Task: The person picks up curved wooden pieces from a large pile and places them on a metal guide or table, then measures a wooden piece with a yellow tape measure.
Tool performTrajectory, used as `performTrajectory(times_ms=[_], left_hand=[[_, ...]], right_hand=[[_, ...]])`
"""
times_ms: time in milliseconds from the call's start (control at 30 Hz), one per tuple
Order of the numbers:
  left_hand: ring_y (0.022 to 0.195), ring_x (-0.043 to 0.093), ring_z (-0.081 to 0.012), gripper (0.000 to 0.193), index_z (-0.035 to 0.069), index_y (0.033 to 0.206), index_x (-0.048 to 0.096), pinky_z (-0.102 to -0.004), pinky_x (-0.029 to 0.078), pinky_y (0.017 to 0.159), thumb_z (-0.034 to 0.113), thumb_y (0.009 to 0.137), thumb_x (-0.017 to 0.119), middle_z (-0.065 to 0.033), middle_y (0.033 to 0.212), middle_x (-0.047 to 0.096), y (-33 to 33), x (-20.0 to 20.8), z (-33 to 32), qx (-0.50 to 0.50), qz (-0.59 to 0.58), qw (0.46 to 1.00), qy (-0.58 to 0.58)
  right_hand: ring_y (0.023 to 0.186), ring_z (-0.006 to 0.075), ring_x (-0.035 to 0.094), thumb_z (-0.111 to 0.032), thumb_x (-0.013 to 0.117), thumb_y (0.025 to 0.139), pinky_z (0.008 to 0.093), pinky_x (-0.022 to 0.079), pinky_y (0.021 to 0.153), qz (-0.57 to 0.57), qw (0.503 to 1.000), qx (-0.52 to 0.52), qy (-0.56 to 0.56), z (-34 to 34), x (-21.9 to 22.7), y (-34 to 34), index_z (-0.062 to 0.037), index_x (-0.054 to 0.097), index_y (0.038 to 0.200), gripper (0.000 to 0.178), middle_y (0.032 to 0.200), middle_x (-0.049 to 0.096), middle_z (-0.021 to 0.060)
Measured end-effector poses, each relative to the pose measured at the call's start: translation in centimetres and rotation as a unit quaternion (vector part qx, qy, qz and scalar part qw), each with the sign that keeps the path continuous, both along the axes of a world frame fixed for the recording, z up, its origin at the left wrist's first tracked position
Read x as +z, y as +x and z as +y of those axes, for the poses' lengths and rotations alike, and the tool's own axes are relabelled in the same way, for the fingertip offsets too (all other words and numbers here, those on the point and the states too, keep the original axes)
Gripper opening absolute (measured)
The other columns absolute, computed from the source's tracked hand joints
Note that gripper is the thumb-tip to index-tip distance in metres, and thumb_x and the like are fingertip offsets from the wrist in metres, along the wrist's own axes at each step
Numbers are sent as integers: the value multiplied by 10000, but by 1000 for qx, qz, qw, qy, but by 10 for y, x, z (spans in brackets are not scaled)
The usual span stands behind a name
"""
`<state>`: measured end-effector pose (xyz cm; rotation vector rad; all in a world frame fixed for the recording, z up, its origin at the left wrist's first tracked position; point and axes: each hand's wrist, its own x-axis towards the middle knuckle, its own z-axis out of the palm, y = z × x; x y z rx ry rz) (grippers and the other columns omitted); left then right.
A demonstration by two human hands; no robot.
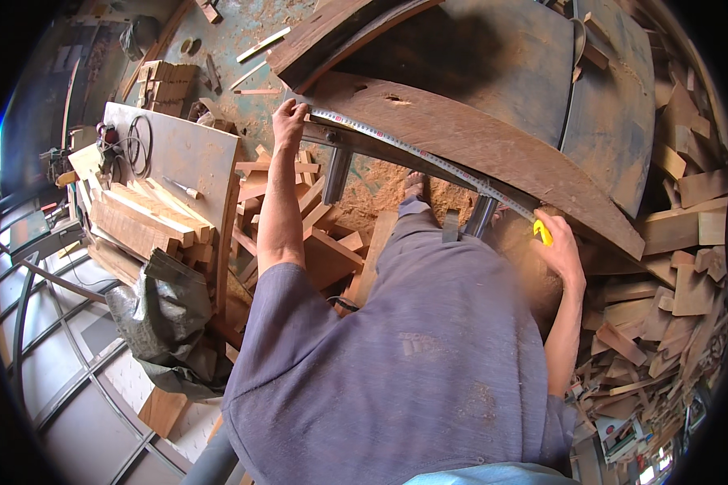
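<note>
A tape measure (543,233) with a yellow case is in my right hand (563,249), fingers wrapped round it. Its pale blade (416,149) runs out to the upper left, along the near edge of a long curved wooden board (493,141). At the board's far left end my left hand (289,125) is closed on the blade's tip, arm stretched out; the tip itself is hidden by the fingers. The board lies on a dark machine table (485,56), and a second curved wooden piece (319,40) rests across its upper left end.
Offcuts (332,255) lie heaped below the table's near edge, beside a metal leg (337,174). To the left, stacked strips (150,212) and a grey sack (166,315) sit by a panel (210,149). A tall pile of scrap wood (663,323) fills the right side.
</note>
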<state>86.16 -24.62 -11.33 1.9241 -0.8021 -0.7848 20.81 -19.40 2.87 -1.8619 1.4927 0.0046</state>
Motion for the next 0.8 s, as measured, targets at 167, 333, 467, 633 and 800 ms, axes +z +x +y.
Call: performTrajectory(times_ms=[167, 333, 467, 633, 800], left_hand=[[874, 622, -112, 361, -50, 1202, 686, -273, 509, 794, 187, 931, 718, -63, 947, 723, 7, -34, -10, -48, -56, 997, 0], [708, 434, -77, 254, 14, 840, 608, -284, 413, 626, 218, 966, 691, 17, 714, 509, -9, -23, -10, -93, -92, 991, -28], [881, 616, -116, 348, -59, 1124, 695, -290, 507, 825, 245, 966, 749, -54, 976, 720, -15, -23, -10, -37, -77, 996, -26], [1135, 664, -213, 604, -115, 1332, 611, -331, 493, 1029, 276, 919, 815, -187, 1267, 703, -9, -32, -11, -12, -41, 999, 1], [1049, 680, -195, 530, -118, 1281, 644, -318, 524, 967, 242, 928, 804, -172, 1188, 733, -11, -36, -13, -3, -69, 997, -15]], right_hand=[[1139, 373, 598, -185, 720, 757, 441, 479, 1008, 31, 999, 4, -40, -18, 0, -9, -107, 632, 1369, 623, 1170, 629, 174], [1193, 349, 571, -184, 708, 788, 441, 477, 1020, 27, 993, 3, -119, -36, -14, -24, -130, 643, 1361, 579, 1217, 612, 142], [1175, 344, 584, -165, 731, 773, 437, 486, 1022, 32, 992, -12, -122, -47, -20, -30, -180, 648, 1375, 608, 1213, 615, 138], [1160, 333, 594, -172, 735, 767, 428, 496, 1025, 62, 992, -20, -109, -49, -38, -55, -215, 654, 1376, 615, 1190, 617, 134], [1145, 329, 595, -176, 728, 759, 456, 508, 1002, 90, 984, -67, -137, -42, -50, -98, -252, 673, 1353, 601, 1181, 615, 113]])
